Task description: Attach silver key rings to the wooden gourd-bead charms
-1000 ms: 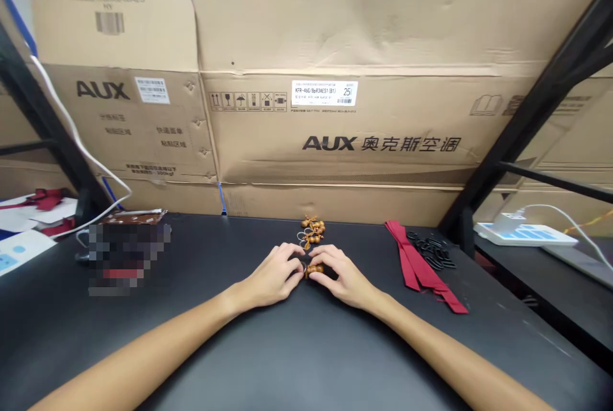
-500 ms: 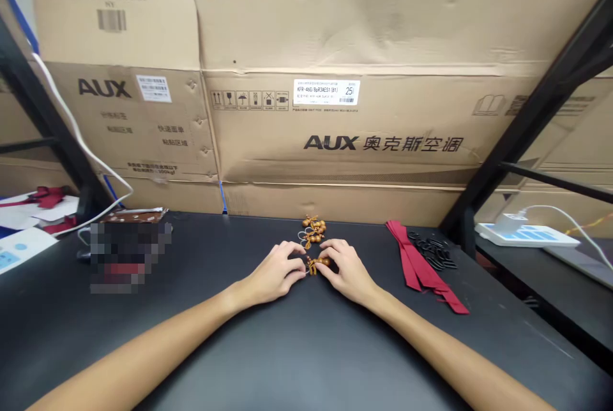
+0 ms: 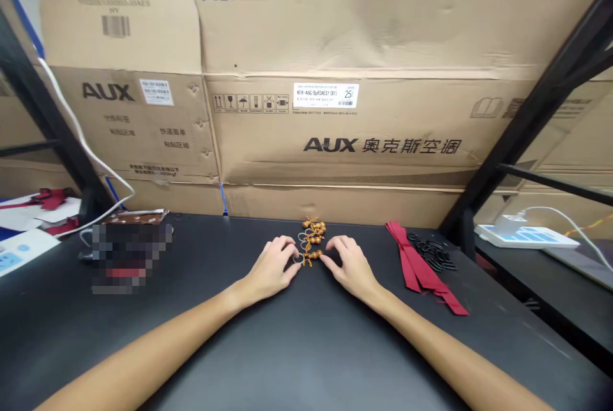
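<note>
A gourd keychain (image 3: pixel 315 255) with small brown wooden gourds, orange cord and a metal ring lies on the black tabletop between my hands. My left hand (image 3: pixel 271 265) is at its ring end, thumb and forefinger apart, fingertips at the metal ring (image 3: pixel 299 259); whether they touch it is hard to tell. My right hand (image 3: pixel 353 265) rests at the gourd end with thumb and fingers spread, the thumb tip close beside the gourd. Just behind, several similar gourd keychains (image 3: pixel 315 228) lie in a column with rings toward the left.
Red fabric strips (image 3: pixel 424 270) and a pile of black clips (image 3: pixel 433 251) lie to the right. A pixelated dark item (image 3: pixel 129 258) is at the left. Large cardboard boxes (image 3: pixel 335 168) stand behind the table. A white power strip (image 3: pixel 527 237) sits beyond the right frame leg.
The front keychain has shifted slightly away from me and lies straighter, its ring now showing at the left. My right fingers have come off the gourd, and both hands have moved slightly outward.
</note>
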`<state>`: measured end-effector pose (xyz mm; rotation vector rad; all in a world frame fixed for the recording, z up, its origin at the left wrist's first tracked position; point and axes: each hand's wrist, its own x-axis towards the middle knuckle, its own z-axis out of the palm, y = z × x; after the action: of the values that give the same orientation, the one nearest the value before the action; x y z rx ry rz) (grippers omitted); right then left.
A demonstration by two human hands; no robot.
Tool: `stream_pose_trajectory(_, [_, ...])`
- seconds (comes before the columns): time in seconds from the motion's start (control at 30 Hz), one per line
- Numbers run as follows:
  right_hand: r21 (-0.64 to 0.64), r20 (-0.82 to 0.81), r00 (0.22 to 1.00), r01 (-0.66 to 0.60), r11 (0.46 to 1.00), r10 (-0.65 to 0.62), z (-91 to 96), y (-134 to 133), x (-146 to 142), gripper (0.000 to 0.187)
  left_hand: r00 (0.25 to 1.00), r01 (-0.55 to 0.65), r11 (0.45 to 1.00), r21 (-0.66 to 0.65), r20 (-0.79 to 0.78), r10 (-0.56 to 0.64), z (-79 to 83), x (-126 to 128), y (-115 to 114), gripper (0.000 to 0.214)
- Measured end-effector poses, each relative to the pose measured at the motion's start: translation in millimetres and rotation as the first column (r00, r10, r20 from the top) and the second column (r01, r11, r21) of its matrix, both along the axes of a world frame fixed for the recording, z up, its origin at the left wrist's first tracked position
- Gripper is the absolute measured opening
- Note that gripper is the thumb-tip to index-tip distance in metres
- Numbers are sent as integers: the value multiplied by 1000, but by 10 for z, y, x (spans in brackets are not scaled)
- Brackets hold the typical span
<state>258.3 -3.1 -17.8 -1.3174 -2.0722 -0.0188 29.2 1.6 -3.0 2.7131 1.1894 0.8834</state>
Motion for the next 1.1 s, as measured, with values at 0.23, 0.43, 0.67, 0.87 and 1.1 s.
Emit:
stream_pose_trajectory(0.23, [-66, 106, 989, -92, 994, 99, 3, -26, -10, 23, 993, 64, 997, -43, -92, -68, -21, -17, 37, 25])
stream_pose_trajectory(0.43, [-215, 193, 981, 50, 975, -7, -55, 105, 46, 53, 980, -7, 990, -141, -200, -22, -23, -112, 216, 52])
stream_pose_trajectory(0.67, [-294, 278, 960, 98, 951, -13, -5, 178, 142, 65, 967, -47, 972, -231, -255, -14, 11, -246, 330, 58])
stream_pose_trajectory(0.87, [-353, 312, 950, 106, 930, 10, -18, 178, 168, 73, 947, -22, 966, -257, -315, -62, 18, -307, 341, 58])
stream_pose_trajectory(1.1, [-369, 335, 942, 100, 924, 32, -43, 136, 159, 78, 939, 13, 975, -224, -333, -89, -44, -293, 254, 67])
